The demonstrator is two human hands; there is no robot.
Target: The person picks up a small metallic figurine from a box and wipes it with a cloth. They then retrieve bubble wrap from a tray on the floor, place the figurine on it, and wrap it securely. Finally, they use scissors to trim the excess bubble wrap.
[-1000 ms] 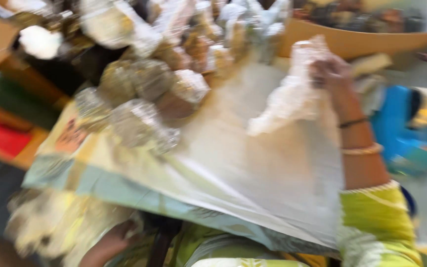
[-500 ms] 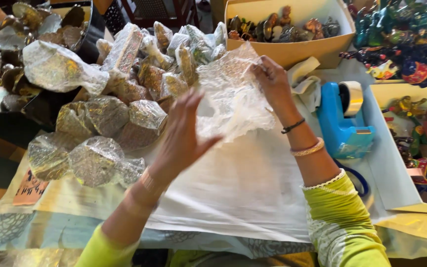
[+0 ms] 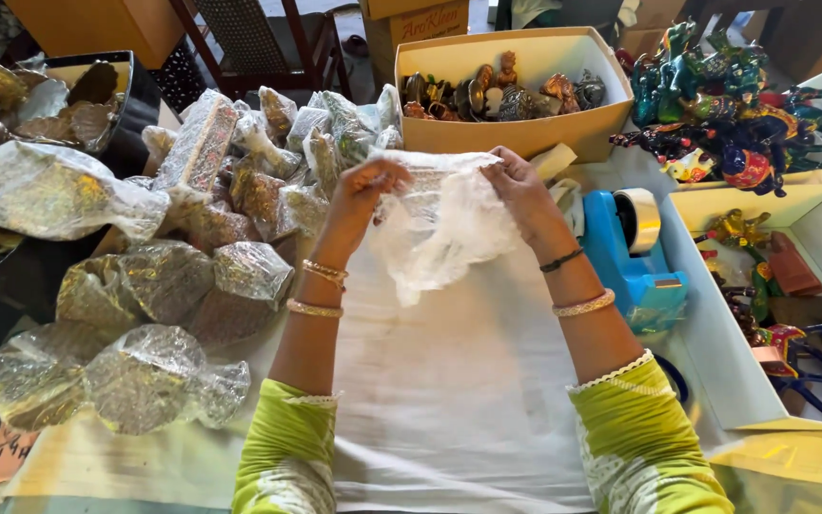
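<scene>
A crumpled sheet of clear plastic wrap (image 3: pixel 444 224) hung in the air above the white paper (image 3: pixel 449 381) that covered the tabletop, its top edge stretched between both hands so that the rest drooped freely and could be seen opened out. The left hand (image 3: pixel 365 190) pinched the sheet's left upper corner, its fingers (image 3: pixel 387 174) closed on the film, and the right hand (image 3: pixel 518 186) gripped the right upper corner in the same way, fingers curled over the edge; holding it by two corners kept the thin film from folding back on itself. Just right of the wrap stood a blue tape dispenser (image 3: pixel 635 257), near the right hand. Behind the wrap, a tan cardboard box (image 3: pixel 516 128) held small metallic figurines. Left of the wrap lay a heap of wrapped bundles (image 3: pixel 192 276) in shiny crinkled film, piled together and spreading toward the near left edge of the tabletop. Farther right of the wrap, beyond the dispenser, a white box (image 3: pixel 715 352) held colourful painted pieces, and a cluster of painted animal figures (image 3: pixel 715 105) stood behind it. Both forearms wore bangles and yellow-green sleeves.
</scene>
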